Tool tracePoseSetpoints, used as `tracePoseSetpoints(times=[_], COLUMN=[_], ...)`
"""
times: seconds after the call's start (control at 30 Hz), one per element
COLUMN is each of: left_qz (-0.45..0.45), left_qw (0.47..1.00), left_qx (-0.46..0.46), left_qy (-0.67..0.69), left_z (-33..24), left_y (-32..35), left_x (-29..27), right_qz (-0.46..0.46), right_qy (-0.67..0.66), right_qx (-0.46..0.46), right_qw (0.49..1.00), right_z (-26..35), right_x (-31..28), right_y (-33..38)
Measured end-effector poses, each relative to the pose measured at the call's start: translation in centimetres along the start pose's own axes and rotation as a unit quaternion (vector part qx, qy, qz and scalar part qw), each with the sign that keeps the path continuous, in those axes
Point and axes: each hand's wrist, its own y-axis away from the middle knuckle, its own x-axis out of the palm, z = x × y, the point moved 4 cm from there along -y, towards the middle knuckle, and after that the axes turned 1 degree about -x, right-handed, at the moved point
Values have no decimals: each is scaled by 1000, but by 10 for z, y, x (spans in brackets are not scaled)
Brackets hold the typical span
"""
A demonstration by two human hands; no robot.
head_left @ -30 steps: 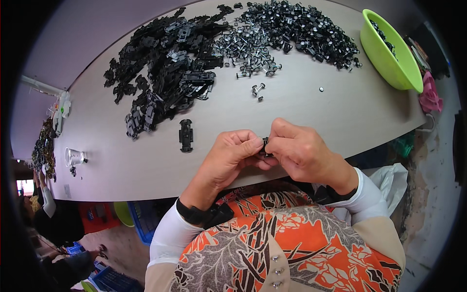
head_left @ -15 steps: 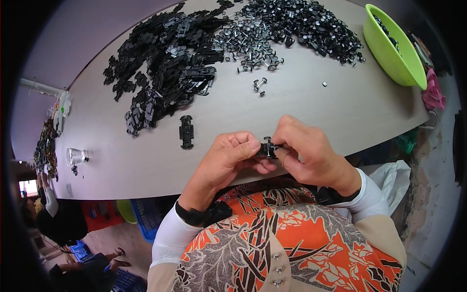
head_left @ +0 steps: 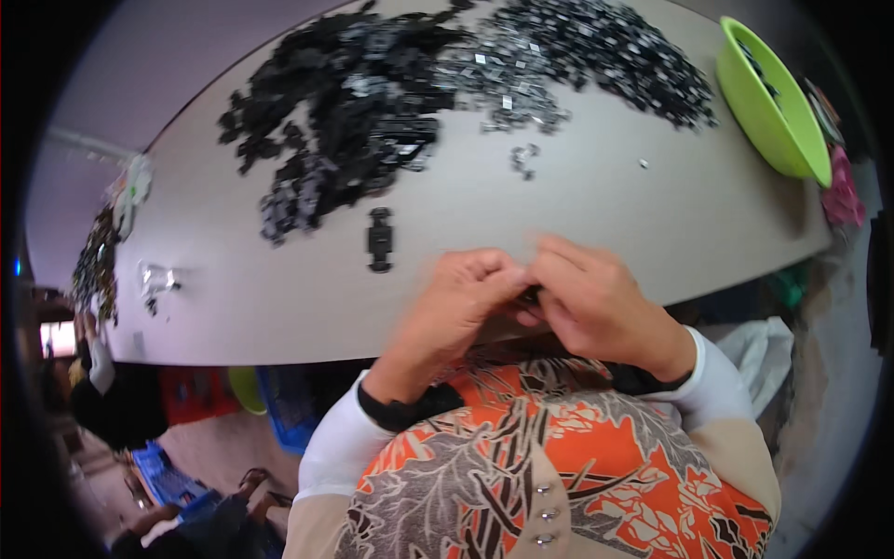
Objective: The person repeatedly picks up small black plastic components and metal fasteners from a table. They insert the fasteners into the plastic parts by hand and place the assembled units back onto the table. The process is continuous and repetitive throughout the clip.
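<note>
I've got both hands pinched together at the near table edge (head_left: 233,307): left hand (head_left: 456,303) and right hand (head_left: 596,303) clamped on a small black part (head_left: 531,295), mostly hidden between fingers. Another black piece (head_left: 379,239) lies just far-left.

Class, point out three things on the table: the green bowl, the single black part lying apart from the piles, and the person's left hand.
Green bowl (head_left: 778,112), head view, inner wall.
Black part (head_left: 379,239), head view, its middle.
Left hand (head_left: 456,303), head view, back of the hand.
</note>
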Motion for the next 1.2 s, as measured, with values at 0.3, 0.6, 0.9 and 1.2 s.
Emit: tracePoseSetpoints(times=[0.3, 0.6, 0.9, 1.2], left_qz=[-73, -350, -539, -362], left_qw=[994, 914, 725, 574], left_qx=[33, 72, 15, 212], left_qy=[-73, -192, -430, -704], left_z=[-2, -15, -28, -73], left_y=[26, 162, 203, 46], left_x=[-20, -81, -123, -71], right_qz=[14, -73, -6, -63], right_qy=[-146, -13, 55, 6], right_qx=[9, 94, 28, 70], right_qw=[989, 993, 998, 996], right_z=[8, -80, -93, -71], right_x=[24, -29, 1, -19], right_y=[-4, -20, -47, -36])
